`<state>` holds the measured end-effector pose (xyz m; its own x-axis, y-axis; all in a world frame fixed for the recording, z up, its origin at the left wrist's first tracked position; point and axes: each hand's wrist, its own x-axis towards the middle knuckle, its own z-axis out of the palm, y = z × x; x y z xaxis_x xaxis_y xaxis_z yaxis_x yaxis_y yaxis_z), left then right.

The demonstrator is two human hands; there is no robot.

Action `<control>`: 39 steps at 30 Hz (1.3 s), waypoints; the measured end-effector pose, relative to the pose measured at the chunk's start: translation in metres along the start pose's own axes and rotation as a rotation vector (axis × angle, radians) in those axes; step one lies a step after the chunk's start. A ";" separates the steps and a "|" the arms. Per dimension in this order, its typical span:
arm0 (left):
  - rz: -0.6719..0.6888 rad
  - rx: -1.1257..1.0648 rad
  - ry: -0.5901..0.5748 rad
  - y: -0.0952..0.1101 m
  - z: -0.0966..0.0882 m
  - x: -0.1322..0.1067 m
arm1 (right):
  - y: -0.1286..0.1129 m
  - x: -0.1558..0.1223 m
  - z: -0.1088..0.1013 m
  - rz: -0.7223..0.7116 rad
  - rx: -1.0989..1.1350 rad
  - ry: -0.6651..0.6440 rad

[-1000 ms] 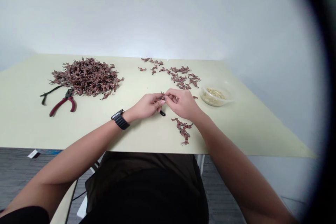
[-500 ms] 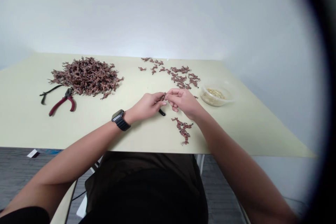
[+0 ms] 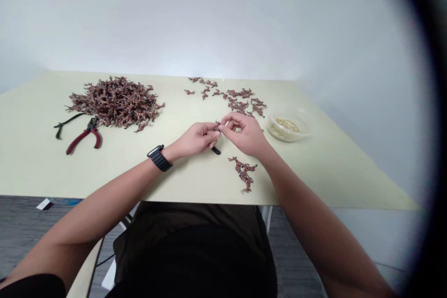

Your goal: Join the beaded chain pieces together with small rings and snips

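Observation:
My left hand (image 3: 199, 138) pinches a small brown figurine (image 3: 218, 124) between thumb and fingers; it has thin limb-like ends and is mostly covered. At the same spot, the thumb and forefinger of my right hand (image 3: 242, 133) are pinched together against the figurine's end. Anything tiny between those fingertips is too small to make out. Below the left fingers a black handle (image 3: 216, 150) shows its end, the rest being hidden. Closer to the table's front edge lies a small cluster of similar brown figurines (image 3: 243, 174).
On the left a large heap of brown figurines (image 3: 117, 102) sits behind red-handled pliers (image 3: 84, 137) and a black forked tool (image 3: 63, 126). More loose figurines (image 3: 239, 102) are scattered at the back. A clear plastic bowl (image 3: 305, 128) of small gold-coloured pieces stands to the right.
My right hand has tilted slightly upward, its thumb and forefinger now forming a more rounded pinch. The left hand stays nearly in place, with its wrist turned a little.

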<state>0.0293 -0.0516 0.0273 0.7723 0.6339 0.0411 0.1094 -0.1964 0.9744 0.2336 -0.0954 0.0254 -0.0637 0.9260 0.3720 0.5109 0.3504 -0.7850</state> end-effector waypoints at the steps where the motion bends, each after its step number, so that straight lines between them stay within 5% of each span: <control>1: -0.004 -0.007 -0.002 0.001 0.000 0.000 | 0.000 -0.001 0.001 -0.022 -0.044 0.019; 9: 0.038 0.162 0.076 -0.004 0.003 0.000 | -0.001 -0.004 0.010 -0.039 -0.085 0.080; 13: 0.108 0.360 0.188 -0.010 0.005 0.002 | 0.002 -0.002 0.017 0.122 0.107 0.084; 24: 0.228 0.607 0.238 -0.015 0.004 0.003 | 0.002 0.004 0.013 0.493 0.733 -0.110; 28: 0.127 0.344 0.161 -0.011 0.006 0.002 | 0.005 0.002 0.009 0.376 0.450 -0.067; 34: -0.003 0.029 0.060 -0.009 0.005 0.001 | 0.002 -0.001 0.007 -0.043 -0.085 0.043; 39: -0.021 -0.013 0.048 -0.009 0.005 0.001 | 0.006 -0.003 0.009 -0.132 -0.190 0.027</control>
<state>0.0325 -0.0531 0.0173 0.7389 0.6731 0.0313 0.1164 -0.1732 0.9780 0.2294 -0.0942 0.0151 -0.1194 0.8689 0.4804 0.6519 0.4335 -0.6222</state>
